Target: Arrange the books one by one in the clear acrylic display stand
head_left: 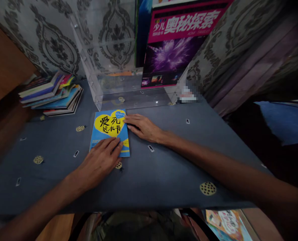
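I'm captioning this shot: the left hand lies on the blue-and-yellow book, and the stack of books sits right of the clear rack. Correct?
Not quite: the stack of books sits left of the clear rack, as the head view shows. The left hand does lie on the blue-and-yellow book.
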### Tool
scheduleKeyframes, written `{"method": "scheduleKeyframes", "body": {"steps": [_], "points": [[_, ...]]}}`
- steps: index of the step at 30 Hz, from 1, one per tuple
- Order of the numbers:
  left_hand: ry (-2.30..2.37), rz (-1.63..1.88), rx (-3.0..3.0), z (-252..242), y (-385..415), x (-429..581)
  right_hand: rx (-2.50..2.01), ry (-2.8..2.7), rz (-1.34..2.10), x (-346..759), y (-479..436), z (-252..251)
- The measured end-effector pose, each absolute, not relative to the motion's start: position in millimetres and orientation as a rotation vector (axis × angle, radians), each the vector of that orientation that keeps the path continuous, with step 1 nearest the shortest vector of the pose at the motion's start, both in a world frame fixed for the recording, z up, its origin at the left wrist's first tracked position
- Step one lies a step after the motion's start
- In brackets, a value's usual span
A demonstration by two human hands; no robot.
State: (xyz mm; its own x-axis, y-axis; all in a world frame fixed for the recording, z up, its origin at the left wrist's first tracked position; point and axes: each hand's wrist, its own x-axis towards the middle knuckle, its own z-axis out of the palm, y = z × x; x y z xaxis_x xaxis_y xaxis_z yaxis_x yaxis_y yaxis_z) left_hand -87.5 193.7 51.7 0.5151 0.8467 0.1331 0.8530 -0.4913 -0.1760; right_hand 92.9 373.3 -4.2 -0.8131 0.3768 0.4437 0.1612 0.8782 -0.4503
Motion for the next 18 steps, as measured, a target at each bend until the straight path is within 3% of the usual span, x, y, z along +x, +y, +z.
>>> {"method": "scheduleKeyframes", "body": {"steps": [13,18], "points": [[-1.479,-0.071,-2.604,59.7,196.4,-97.4,-0.427,-2.334,0.894,121.3,312.9,22.0],[-1.482,-0.095,-2.547,55.0,193.4,-89.8,-0.257,-2.392,0.728,121.8,291.6,25.2]]}}
